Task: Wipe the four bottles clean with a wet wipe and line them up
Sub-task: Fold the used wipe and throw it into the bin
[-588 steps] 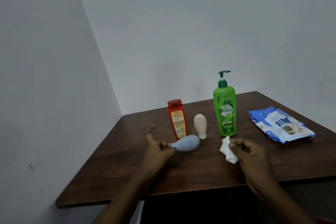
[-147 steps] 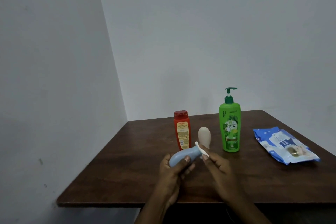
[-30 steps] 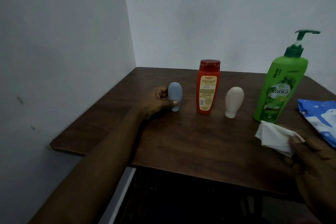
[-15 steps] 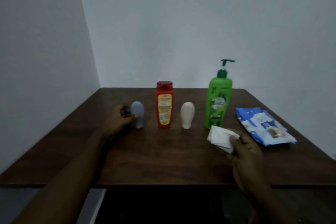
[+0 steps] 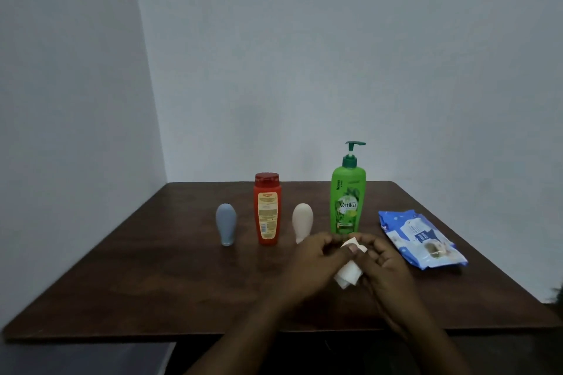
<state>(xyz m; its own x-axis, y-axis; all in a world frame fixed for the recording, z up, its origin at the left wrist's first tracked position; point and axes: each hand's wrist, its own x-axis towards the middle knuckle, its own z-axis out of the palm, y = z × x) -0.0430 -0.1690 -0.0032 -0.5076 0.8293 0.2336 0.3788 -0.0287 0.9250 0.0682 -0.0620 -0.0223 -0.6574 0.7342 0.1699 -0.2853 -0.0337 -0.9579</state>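
Now the left hand (image 5: pixel 310 262) and right hand (image 5: pixel 387 268) both pinch the wipe (image 5: pixel 348 277) toward the table's (image 5: pixel 152 283) front edge; best fold a clean face outward before wiping again.

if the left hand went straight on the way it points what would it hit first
Probably the green pump bottle, just past the wipe that the left hand holds; depth is unclear.

Dark wooden table (image 5: pixel 152 277), pale walls (image 5: pixel 304 55)
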